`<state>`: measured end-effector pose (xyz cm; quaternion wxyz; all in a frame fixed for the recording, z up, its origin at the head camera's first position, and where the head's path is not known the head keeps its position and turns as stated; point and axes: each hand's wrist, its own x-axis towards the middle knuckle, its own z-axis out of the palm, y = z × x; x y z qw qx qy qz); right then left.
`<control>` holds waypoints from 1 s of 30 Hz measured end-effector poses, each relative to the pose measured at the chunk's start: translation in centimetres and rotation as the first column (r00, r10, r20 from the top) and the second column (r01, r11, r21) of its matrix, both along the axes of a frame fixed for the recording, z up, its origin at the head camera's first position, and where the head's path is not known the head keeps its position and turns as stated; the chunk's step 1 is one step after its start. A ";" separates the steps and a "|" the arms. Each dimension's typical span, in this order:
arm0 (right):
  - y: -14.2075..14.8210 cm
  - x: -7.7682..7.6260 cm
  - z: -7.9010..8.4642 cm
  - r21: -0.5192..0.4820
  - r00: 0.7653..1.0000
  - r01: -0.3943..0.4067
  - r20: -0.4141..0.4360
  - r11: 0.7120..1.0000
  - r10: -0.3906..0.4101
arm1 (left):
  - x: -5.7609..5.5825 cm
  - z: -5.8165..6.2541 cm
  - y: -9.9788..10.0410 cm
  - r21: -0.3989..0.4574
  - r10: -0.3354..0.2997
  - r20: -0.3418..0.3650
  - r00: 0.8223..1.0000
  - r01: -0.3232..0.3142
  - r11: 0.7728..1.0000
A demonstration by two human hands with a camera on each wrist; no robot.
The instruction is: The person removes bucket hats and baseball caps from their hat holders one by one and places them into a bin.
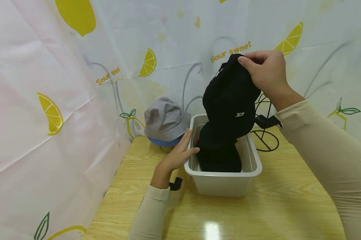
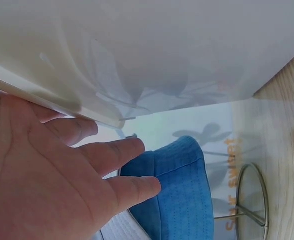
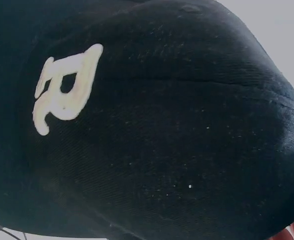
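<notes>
High over a white plastic bin (image 1: 223, 184), my right hand (image 1: 269, 70) pinches the back edge of a black baseball cap (image 1: 229, 95). The cap hangs crown up-and-out with its white R logo showing, which fills the right wrist view on the dark cloth (image 3: 186, 135). Black fabric (image 1: 219, 158) reaches down inside the bin; whether it is only the cap's brim or another item, I cannot tell. My left hand (image 1: 177, 155) touches the bin's left rim with its fingers extended along the outer side, the thumb over the edge.
Left behind the bin, a grey bucket hat (image 1: 165, 118) sits over a blue hat (image 1: 160, 142) on a wire stand. A black wire stand (image 1: 267, 141) rises at the right. The wooden table (image 1: 228, 216) meets a lemon-printed curtain (image 1: 123, 40) behind and at left.
</notes>
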<state>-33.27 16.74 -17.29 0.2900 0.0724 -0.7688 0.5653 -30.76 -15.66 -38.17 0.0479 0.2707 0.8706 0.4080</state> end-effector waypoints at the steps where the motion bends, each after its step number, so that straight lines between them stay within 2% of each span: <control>1: -0.1 0.1 0.0 -0.012 1.000 -0.011 -0.001 1.000 0.011 | 0.0 0.0 0.0 -0.001 0.000 -0.001 1.000 0.000 1.000; 10: -1.2 0.5 0.5 -0.081 0.994 -0.110 -0.037 0.991 0.107 | -0.4 0.3 -0.1 0.000 0.030 -0.017 0.999 -0.030 1.000; 20: -2.1 0.2 -1.4 -0.096 0.991 -0.132 0.005 0.987 0.133 | -0.8 -0.3 -0.2 0.003 0.019 -0.011 1.000 -0.019 1.000; 30: -3.0 0.3 -3.1 -0.031 0.989 -0.136 0.055 0.990 0.138 | -0.6 0.1 -0.3 -0.005 0.024 -0.015 1.000 -0.024 1.000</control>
